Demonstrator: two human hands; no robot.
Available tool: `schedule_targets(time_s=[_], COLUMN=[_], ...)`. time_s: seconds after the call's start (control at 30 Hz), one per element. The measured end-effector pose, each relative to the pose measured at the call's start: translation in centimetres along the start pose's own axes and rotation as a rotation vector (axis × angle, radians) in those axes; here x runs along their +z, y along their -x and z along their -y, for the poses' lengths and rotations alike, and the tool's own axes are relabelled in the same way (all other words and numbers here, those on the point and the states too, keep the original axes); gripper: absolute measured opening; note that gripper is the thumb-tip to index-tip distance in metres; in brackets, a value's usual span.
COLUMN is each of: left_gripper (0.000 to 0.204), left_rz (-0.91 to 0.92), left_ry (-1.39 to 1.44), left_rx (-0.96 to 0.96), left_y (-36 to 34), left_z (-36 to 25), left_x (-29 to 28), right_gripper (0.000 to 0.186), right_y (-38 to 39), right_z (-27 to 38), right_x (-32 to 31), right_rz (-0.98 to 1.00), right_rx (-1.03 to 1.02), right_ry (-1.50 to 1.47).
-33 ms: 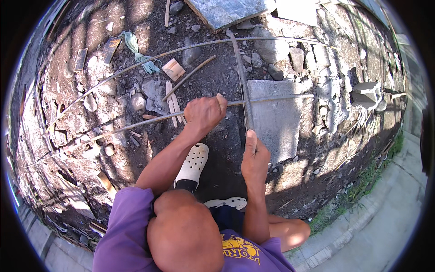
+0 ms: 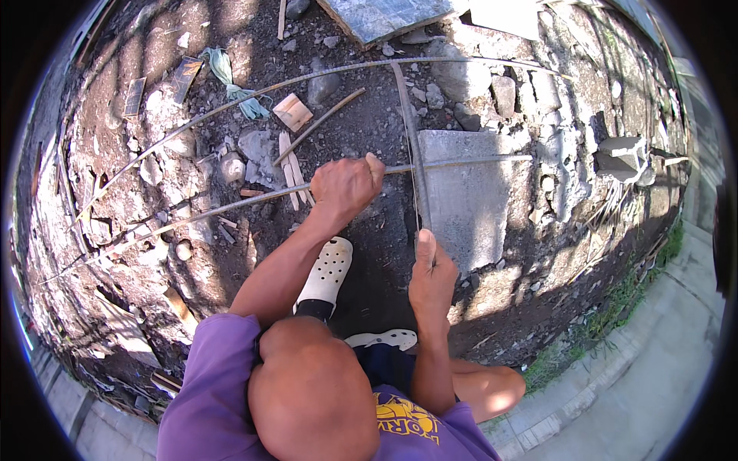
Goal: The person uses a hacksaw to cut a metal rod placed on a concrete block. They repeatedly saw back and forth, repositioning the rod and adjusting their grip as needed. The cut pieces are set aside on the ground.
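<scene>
- Left hand [image 2: 347, 184]: fist closed around the near steel rod [image 2: 261, 197], just left of the crossing tool.
- Right hand [image 2: 432, 283]: clamped on the near end of a long narrow tool, probably a hacksaw [image 2: 415, 142]; it's seen edge-on from above, so the type isn't certain.
- Near rod: runs left to right in front of the person, its right stretch over the flat concrete slab [image 2: 469, 207], right end just past the slab's right edge.
- Saw lies across that rod, between the left fist and the slab; its far end reaches the far rod [image 2: 330, 71]. Can't tell if those two touch.
- Progress, my read: rod gripped, saw set across it. Rod lines up on both sides of the crossing, so I'd call it one piece, not parted. Any notch is hidden under the saw; depth unknown, so can't say how much metal is left.
- Far rod: curved, lies beyond the hands, neither hand on it.
- Around: wood block [image 2: 293, 112] and wood strips [image 2: 292, 173] left, hollow concrete block [image 2: 621, 160] far right.
</scene>
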State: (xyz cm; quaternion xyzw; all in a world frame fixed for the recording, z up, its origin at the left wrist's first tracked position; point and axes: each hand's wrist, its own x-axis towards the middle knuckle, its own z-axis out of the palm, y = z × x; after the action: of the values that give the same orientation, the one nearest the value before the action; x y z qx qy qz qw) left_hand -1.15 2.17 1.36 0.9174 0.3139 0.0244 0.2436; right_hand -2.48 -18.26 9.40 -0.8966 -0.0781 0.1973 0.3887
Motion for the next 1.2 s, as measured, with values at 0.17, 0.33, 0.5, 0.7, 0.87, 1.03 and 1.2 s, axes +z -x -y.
schedule_targets(time_s=[0.17,0.33,0.5,0.7,0.87,1.03,1.2], left_gripper=[0.056,0.056,0.057,0.055,0.056,0.054,0.055], left_rz=[-0.027,-0.069,-0.050,-0.057,-0.152,-0.044,-0.121], left_ry=[0.029,0.033,0.018,0.025,0.078,0.037,0.088], left_rx=[0.021,0.016,0.018,0.014,0.048,0.021,0.062], left_y=[0.2,0.3,0.2,0.4,0.3,0.6,0.5], left_z=[0.6,0.2,0.1,0.6,0.3,0.2,0.9], left_x=[1.0,0.6,0.0,1.5,0.7,0.0,1.2], right_gripper=[0.048,0.056,0.053,0.050,0.055,0.055,0.051], right_y=[9.8,1.1,0.4,11.0,-0.4,1.5,12.2], right_z=[-0.5,1.3,-1.0,-0.2,2.4,-1.2,-0.8], right_x=[-5.8,-2.1,-1.2,-6.9,-0.6,-0.4,-6.1], right_rz=[0.086,0.070,0.062,0.136,0.035,0.037,0.110], right_rx=[0.220,0.125,0.107,0.343,0.052,0.143,0.356], right_ry=[0.056,0.073,0.059,0.036,0.019,-0.025,-0.048])
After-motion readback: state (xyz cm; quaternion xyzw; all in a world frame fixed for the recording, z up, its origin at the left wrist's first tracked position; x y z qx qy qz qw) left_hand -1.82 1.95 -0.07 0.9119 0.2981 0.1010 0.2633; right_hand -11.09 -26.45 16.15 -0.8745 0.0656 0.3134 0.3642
